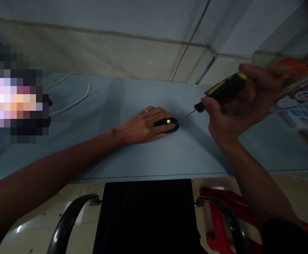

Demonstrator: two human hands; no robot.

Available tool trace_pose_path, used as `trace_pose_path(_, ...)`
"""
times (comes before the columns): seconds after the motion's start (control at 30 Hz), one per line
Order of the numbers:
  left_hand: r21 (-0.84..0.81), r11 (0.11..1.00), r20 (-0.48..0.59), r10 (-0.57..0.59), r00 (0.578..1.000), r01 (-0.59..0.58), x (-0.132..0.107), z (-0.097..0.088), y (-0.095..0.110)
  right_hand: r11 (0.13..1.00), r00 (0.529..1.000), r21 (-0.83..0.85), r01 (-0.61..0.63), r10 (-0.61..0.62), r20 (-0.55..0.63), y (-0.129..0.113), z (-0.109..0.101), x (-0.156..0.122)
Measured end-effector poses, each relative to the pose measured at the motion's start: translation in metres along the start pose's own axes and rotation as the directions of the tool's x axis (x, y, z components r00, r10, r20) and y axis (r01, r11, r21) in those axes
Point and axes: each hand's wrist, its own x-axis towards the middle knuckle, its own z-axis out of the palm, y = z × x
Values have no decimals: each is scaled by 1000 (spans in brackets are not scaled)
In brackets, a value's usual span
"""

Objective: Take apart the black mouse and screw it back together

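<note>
On the grey tabletop (pixel 143 158), a small black oval thing that looks like a computer mouse (pixel 160 123) lies with a bright yellow-green round spot on it. My left hand (pixel 145 125), a ring on one finger, presses it down with fingers closed around its sides. My right hand (pixel 235 109) grips a screwdriver (pixel 224 88) by its black and yellow handle. The thin metal shaft slants down to the left, its tip at the right end of the mouse, beside my left fingertips. Whether the tip sits in anything is too small to tell.
A tiled wall (pixel 116 49) closes off the table's far side. White cable (pixel 87 88) loops at the left, near a blurred patch. An orange object (pixel 293 70) and a white box (pixel 300 116) stand at right. Below are a black chair (pixel 143 218) and a red stool (pixel 217 225).
</note>
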Motion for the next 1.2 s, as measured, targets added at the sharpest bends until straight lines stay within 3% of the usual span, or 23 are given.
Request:
trace_pose_path(0.13, 12, 1000, 24, -18, 1000, 17, 0, 1, 1, 999, 999, 8, -36, 35, 21, -7, 4, -1)
trace_pose_path(0.33, 1, 999, 80, -42, 996, 42, 0, 2, 1, 985, 993, 155, -72, 56, 103, -14, 8, 7)
trace_pose_path(0.43, 8, 999, 103, -52, 993, 51, 1, 3, 1, 983, 998, 182, 16, -27, 53, -1, 4, 10)
trace_pose_path(0.53, 22, 999, 103, -40, 994, 38, 2, 2, 1, 965, 980, 181, 190, -174, -101, 13, 0, 10)
trace_pose_path(0.7, 59, 998, 144, -35, 989, 27, 3, 0, 2, 962, 998, 272, 39, -52, 40, 13, 2, 13)
trace_pose_path(0.87, 74, 997, 169, -50, 984, 38, 4, 0, 3, 933, 972, 276, 232, -212, -100, 23, 6, 18)
trace_pose_path(1.07, 66, 997, 170, -59, 984, 49, 4, -1, 4, 948, 997, 309, 76, -78, -6, 22, 4, 14)
trace_pose_path(1.2, 73, 996, 155, -53, 987, 42, 3, 0, 4, 981, 994, 190, 46, -27, -106, 19, -3, 11)
